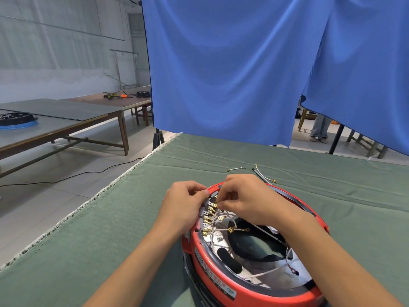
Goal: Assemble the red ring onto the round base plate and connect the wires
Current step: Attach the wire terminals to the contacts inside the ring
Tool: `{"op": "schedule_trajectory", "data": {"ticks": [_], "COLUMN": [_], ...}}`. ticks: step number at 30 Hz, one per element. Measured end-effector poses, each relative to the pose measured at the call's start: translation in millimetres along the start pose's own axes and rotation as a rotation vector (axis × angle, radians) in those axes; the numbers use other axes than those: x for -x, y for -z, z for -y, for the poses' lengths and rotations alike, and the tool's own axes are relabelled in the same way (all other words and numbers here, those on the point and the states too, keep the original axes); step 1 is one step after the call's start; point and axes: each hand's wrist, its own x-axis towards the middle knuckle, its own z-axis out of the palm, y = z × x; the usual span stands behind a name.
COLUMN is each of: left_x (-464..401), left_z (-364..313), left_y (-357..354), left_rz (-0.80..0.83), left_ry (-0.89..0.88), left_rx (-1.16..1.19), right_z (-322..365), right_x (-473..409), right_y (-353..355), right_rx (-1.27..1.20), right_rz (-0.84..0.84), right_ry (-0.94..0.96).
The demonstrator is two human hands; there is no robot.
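The red ring (212, 269) sits around the round base plate (254, 262) on the green cloth, near the table's front. A row of brass wire terminals (208, 218) runs along the ring's inner left edge, with white wires (221, 230) leading toward the middle. My left hand (184, 204) grips the ring's far left rim, thumb on top. My right hand (243, 198) is over the ring's far edge, its fingers pinching a brass terminal at the top of the row.
Loose white wires with brass ends (264, 175) and a short one (235, 169) lie on the green cloth (132, 218) behind the ring. A blue curtain (232, 74) hangs behind the table. The table's left edge drops to the floor; other tables (55, 120) stand at left.
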Motion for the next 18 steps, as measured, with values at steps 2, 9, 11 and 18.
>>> {"op": "schedule_trajectory", "data": {"ticks": [2,9,11,18], "left_x": [0.3,-0.4,-0.3,-1.2], "left_z": [-0.5,0.6,0.3,1.1], "left_y": [0.2,-0.5,-0.6,-1.1], "left_rz": [0.001,0.001,0.003,0.01], "left_ry": [-0.001,-0.006,-0.005,-0.003], "left_rx": [-0.003,-0.012,-0.014,-0.009], "right_z": [-0.1,1.4,1.9,3.0], "right_x": [0.4,1.1,1.2,0.6], "right_y": [0.7,0.9,1.2,0.3], "right_rx": [0.004,0.016,0.022,0.033], "right_rz": [0.008,0.021,0.026,0.035], "right_ry": [-0.004,-0.014,-0.015,-0.029]}}
